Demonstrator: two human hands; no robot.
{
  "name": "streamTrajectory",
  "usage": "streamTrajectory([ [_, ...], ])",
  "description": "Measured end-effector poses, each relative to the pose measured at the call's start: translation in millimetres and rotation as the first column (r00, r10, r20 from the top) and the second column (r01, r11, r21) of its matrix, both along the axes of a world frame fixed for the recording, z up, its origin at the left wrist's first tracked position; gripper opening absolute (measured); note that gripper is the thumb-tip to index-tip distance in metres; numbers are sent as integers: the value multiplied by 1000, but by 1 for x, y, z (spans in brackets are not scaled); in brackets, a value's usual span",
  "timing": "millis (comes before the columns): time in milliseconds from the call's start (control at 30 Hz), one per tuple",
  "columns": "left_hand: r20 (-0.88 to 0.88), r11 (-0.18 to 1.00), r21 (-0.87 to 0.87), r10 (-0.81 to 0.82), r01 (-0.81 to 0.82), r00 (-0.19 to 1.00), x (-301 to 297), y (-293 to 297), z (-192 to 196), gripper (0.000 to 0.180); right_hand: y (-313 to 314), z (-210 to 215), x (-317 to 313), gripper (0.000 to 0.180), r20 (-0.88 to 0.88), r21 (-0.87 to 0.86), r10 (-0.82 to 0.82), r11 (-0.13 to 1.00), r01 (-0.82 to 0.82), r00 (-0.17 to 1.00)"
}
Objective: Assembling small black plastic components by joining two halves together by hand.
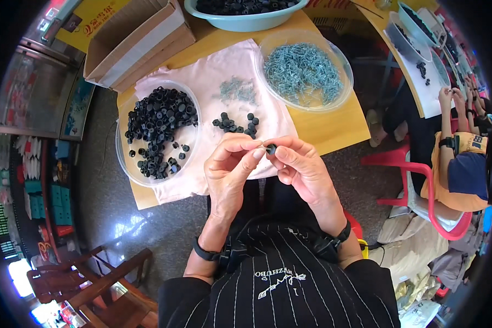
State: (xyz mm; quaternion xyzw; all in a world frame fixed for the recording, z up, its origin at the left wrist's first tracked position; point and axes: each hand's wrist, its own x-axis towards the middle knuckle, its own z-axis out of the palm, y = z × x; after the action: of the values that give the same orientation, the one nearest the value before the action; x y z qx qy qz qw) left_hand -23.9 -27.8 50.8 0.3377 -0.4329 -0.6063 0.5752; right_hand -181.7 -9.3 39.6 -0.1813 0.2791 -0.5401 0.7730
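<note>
Over the near edge of the pink cloth (240, 60), my two hands meet at the fingertips. Thumb and forefinger of my right hand (306, 167) pinch a small round black plastic cap (270, 148). My left hand (229, 167) is closed in a pinch right beside the cap; what lies between its fingertips is too small to make out. Just beyond my hands lies a loose group of black caps (238, 124) on the cloth. Behind them is a scattered heap of small silvery screws (238, 90).
A clear round tray of black caps (197, 117) stands left; another clear tray (344, 90), with screws, stands right. An open cardboard box (142, 46) and a pale blue basin (246, 22) are at the back. A red plastic chair (432, 191) and co-workers' hands (452, 97) are far right.
</note>
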Motion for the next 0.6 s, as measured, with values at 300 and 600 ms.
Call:
streamTrajectory([
  [300, 375, 965, -260, 88, 14, 923, 10, 10, -1, 12, 6, -1, 3, 22, -119, -66, -26, 998, 18, 993],
  [600, 428, 1000, -27, 20, -9, 903, 25, 6, -8, 22, 5, -12, -2, 21, -301, -96, -142, 988, 118, 943],
])
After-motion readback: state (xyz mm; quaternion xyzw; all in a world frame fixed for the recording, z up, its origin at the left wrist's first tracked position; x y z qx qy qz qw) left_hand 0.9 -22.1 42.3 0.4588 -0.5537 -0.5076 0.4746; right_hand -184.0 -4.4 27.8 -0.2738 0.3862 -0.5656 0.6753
